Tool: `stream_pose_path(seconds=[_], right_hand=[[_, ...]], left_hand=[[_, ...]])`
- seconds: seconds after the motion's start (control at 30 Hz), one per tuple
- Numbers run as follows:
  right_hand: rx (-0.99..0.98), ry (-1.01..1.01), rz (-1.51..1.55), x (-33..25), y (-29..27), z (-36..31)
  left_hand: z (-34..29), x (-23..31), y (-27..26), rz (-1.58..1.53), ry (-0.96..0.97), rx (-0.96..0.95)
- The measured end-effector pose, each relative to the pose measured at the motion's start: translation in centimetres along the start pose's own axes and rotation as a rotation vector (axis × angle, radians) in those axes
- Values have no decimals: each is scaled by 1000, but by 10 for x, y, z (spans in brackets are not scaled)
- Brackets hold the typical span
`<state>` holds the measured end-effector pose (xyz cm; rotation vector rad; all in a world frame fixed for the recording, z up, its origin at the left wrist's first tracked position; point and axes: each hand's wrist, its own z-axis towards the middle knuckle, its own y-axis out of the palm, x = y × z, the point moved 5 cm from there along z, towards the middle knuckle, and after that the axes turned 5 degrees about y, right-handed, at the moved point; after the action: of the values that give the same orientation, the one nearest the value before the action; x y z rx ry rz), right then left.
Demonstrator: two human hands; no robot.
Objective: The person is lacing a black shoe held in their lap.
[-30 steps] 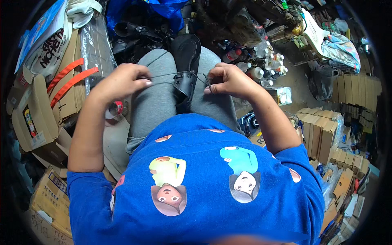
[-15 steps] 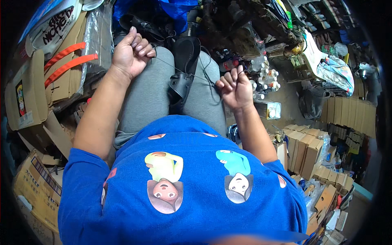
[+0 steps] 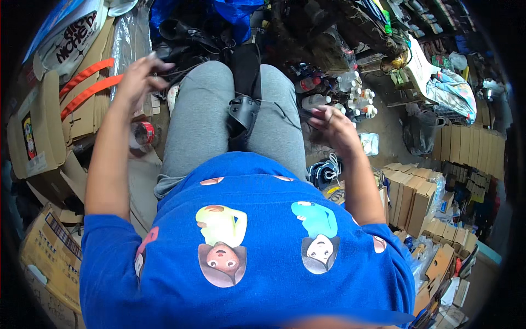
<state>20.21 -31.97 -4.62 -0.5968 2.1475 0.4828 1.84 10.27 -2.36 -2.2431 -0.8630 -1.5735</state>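
A black sandal (image 3: 244,114) rests between my thighs, its dark sole (image 3: 246,71) reaching toward my knees and its leather strap part nearest me. Thin dark thread (image 3: 276,104) runs out from the strap to both sides across my grey trousers. My left hand (image 3: 141,81) is raised beyond my left knee, smeared by motion, with a dark strand at its curled fingers. Off my right thigh, my right hand (image 3: 335,127) has its fingers bent together around thread, also somewhat blurred. Neither hand touches the sandal.
Dark footwear (image 3: 186,38) and a blue plastic bag (image 3: 235,13) lie beyond my knees. Cardboard boxes (image 3: 38,131) with orange straps stand on the left. Several bottles (image 3: 359,101) are on the floor at right, with stacked cartons (image 3: 411,192) nearer me.
Both hands have moved outward, away from the sandal, drawing the thread to either side. My left hand went left; my right hand went right and slightly nearer me. The sandal's sole has shifted slightly.
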Motion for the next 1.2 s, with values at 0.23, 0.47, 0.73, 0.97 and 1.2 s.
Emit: stream_pose_path(seconds=[0.23, 0.47, 0.73, 0.97, 1.2], right_hand=[[12, -406, -681, -82, 45, 21], [-9, -604, -1523, -116, 161, 42], [62, -434, -956, -78, 101, 30], [259, -824, -945, -88, 118, 7], [-251, -587, -1268, -69, 134, -3]], left_hand=[[-91, 26, 117, 1131, 724, -187], [-94, -8, 168, 1307, 678, -363], [-98, -24, 164, 930, 804, -552], [-49, -3, 161, 762, 853, -565], [-11, -27, 193, 711, 787, -592]])
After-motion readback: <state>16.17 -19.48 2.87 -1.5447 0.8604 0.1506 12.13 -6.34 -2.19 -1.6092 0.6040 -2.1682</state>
